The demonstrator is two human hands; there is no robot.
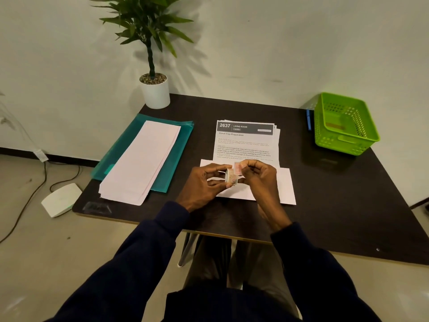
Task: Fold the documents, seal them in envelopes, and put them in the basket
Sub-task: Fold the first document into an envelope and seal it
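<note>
Taking the person's seat as 6 o'clock, the dark table [336, 217] has its widest bare stretch from 3 to 5 o'clock, right of the work, and a narrower one between the documents and the basket.

The green basket [348, 140] sits at 2 o'clock, close to the table's right edge. A blue pen-like thing [309, 122] lies just beside its left wall. Something orange shows inside the basket, too blurred to name.

A potted plant [155, 94] stands on the far left corner at 11 o'clock.

At 9 o'clock a stack of envelopes [141, 163] lies on a teal folder [176, 159]. Its long axis runs from about 7 to 1 o'clock, and its near end overhangs the folder toward the table's left edge.

The documents [246, 145] lie at the centre, long axis 6 to 12, heading at 12.

A single white envelope [285, 189] meets their near edge, its long axis running 9 to 3.

Above this envelope, the left hand [204, 182] grips a small sticker roll [231, 176] with curled fingers. The right hand [260, 180] pinches the roll's loose end [238, 168].

On the floor at 8 o'clock sits a white device [61, 199] with cables beside it.
</note>
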